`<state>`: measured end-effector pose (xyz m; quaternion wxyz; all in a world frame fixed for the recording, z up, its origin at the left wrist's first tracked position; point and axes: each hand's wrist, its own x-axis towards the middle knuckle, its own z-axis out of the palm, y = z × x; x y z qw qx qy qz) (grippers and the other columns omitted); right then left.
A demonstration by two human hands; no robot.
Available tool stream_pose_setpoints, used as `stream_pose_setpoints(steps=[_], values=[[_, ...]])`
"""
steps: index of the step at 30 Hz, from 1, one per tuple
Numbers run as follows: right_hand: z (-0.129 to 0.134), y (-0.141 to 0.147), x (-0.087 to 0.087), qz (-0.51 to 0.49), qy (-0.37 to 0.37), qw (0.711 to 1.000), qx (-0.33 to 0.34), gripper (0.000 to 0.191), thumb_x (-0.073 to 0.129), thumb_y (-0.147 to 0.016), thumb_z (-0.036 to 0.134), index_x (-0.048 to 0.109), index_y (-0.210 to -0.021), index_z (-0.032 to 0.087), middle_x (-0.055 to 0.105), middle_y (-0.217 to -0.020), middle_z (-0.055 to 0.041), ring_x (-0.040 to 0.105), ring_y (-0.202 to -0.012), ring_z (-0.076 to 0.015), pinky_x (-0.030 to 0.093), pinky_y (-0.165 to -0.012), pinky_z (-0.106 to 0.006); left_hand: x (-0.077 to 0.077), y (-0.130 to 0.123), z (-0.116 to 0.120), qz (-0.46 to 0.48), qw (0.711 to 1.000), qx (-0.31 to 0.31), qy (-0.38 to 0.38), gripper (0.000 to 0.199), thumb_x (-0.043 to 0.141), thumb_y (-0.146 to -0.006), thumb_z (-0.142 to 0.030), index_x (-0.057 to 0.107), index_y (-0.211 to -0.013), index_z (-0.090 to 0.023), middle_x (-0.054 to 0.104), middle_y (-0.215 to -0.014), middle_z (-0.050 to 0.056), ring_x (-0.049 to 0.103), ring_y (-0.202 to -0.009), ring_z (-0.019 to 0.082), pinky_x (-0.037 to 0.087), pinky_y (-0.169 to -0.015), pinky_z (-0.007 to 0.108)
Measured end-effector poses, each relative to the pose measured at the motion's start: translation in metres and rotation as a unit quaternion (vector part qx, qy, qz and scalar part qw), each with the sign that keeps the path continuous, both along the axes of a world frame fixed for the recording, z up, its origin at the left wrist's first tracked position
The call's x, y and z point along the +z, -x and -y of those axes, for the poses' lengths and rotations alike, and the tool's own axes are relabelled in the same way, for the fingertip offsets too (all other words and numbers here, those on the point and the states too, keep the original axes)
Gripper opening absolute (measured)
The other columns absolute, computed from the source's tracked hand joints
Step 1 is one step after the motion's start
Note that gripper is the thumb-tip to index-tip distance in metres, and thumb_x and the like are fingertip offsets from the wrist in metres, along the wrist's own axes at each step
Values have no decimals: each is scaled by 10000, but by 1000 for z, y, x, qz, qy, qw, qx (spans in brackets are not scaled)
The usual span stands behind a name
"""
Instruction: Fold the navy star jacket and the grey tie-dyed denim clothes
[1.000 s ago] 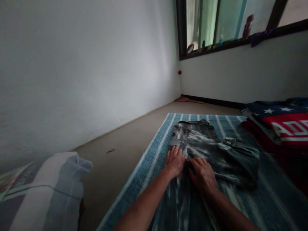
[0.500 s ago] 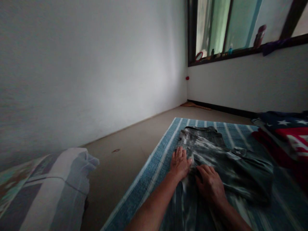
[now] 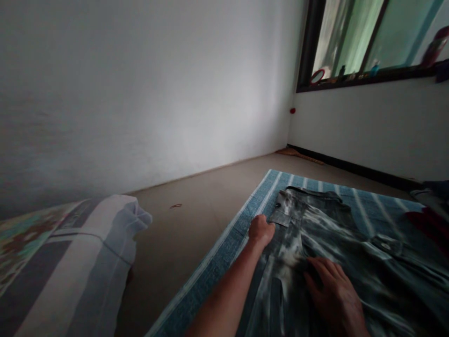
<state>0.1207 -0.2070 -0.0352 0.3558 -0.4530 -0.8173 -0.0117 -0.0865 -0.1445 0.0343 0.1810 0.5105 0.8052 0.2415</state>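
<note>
A pair of grey-black tie-dyed trousers [image 3: 291, 252] lies spread on a blue striped sheet, waistband at the far end, one leg off to the right. My left hand [image 3: 261, 230] is closed on the trousers' left edge, just below a pocket flap. On the trousers nearer to me rests my right hand [image 3: 335, 292], its fingers bent and the thumb apart from them. Its fingertips touch the cloth beside the inner edge of the left leg.
The striped sheet [image 3: 206, 271] borders a beige floor [image 3: 157, 248]. A wrapped, tied bundle [image 3: 87, 262] stands at left. Dark red folded cloth [image 3: 430, 229] lies at the right edge. Small items, including a round mirror [image 3: 317, 76], line the windowsill.
My left hand has gone from lying flat on the trousers to gripping their left edge. My right hand has come nearer to me. The view has turned left.
</note>
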Motion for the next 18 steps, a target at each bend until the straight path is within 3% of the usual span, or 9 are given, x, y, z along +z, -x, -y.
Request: stream_pose_setpoints(steps=[3,6,10,18], values=[[-1,-2,-2,-1,-12,1000,-1,240,475,-877,334,606,-1038,213,682,-976,-68,630,-875,-240,502,-769,-388,-4,7,-5,44,999,-3,1,162,588,-768,-233,700,-751,-117,689,-688,55,657,-673,179,411,-538,221],[-3,-4,-6,4,-16,1000,-2,240,479,-876,343,606,-1040,221,687,-981,-68,637,-883,-243,514,-757,-386,-8,4,-6,63,998,-11,-9,175,587,-768,-243,708,-718,-126,653,-607,17,625,-588,150,364,-484,209],[-4,-7,-11,13,-18,1000,-7,252,471,-878,355,605,-1052,230,689,-992,-73,638,-912,-254,515,-777,-398,-9,-2,-6,25,999,-26,-34,165,561,-770,-201,707,-712,-149,682,-676,30,631,-679,155,397,-588,225],[-4,-5,-7,9,-17,1000,1,225,489,-878,320,601,-1048,224,679,-993,-66,632,-887,-242,512,-762,-388,-2,-6,-1,-86,995,-52,-20,224,513,-824,-206,660,-975,-132,698,-980,137,652,-931,248,472,-787,319]])
